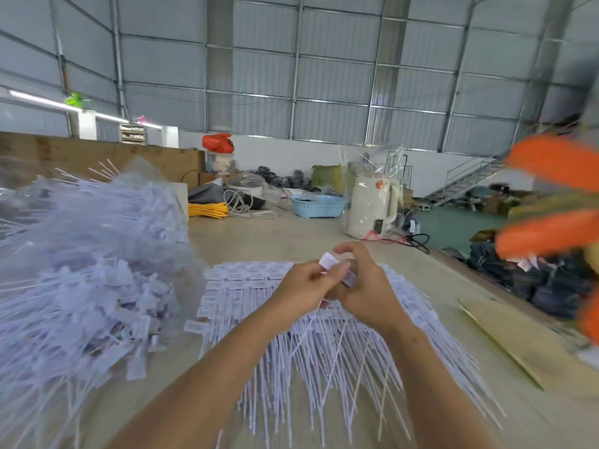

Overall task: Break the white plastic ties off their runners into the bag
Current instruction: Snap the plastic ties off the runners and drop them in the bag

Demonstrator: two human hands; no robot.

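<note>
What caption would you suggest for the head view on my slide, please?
Both hands pinch a white tie above the runner stack, bag at left.

the ties (324, 351) spread on the table are thin white plastic, matt, with flat rectangular tags. the bag (97, 254) beside them is clear, glossy plastic film, crinkled, stuffed with the same white plastic. the table top (275, 234) looks like smooth pale board with a dull finish. a sheet of brown cardboard (525, 348) lies at the right edge. farther back sit a light blue plastic basket (319, 206), a cream kettle (371, 207) wrapped in shiny clear film, and corrugated grey metal walls (324, 76).
</note>
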